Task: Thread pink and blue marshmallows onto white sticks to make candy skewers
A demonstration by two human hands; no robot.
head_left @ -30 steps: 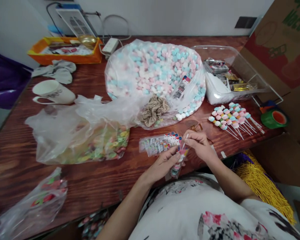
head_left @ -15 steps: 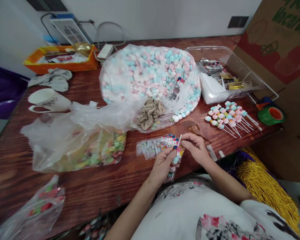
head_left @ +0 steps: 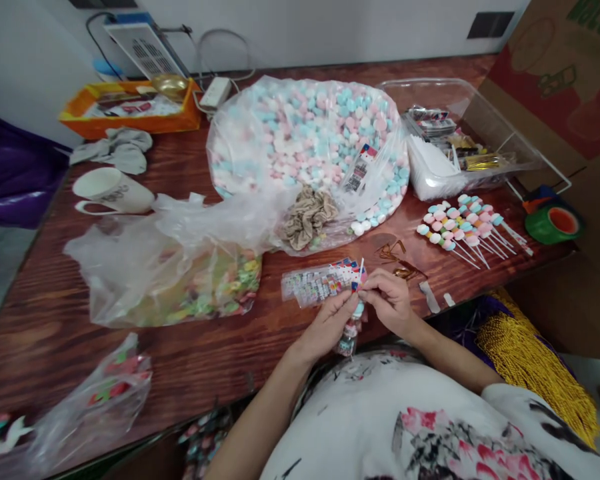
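Both hands meet at near table (head_left: 55, 320) edge: left hand (head_left: 327, 325) and right hand (head_left: 391, 303) each w/ fingers pinched shut on a candy skewer in clear sleeve (head_left: 354, 319). Stick tip pokes up btwn fingertips; sleeve hangs below hands. Stack of printed sleeves (head_left: 320, 283) lies just behind.

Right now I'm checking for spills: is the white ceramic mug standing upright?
No, the white ceramic mug lies tipped on its side on the brown wooden table, its mouth facing left.

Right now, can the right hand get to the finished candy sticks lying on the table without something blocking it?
Probably yes. The candy sticks lie in the open, ahead and right of the right hand; only bare table and small gold ties lie between. But both hands pinch a small packet.
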